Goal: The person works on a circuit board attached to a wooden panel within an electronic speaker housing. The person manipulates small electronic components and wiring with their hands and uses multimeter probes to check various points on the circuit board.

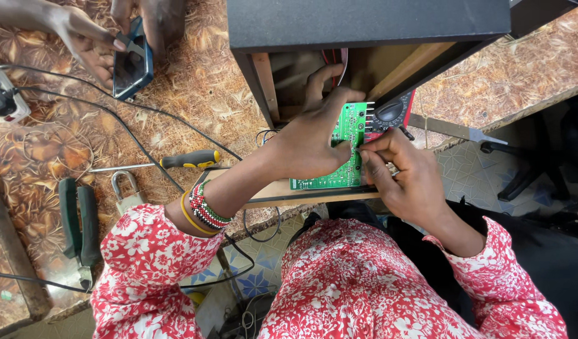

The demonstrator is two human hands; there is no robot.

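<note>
Left hand gripped the green circuit board at the open black cabinet mouth, over the bench edge. Right hand pinched the board's right edge. Board out of the cabinet, not seated; wires inside remained.
</note>
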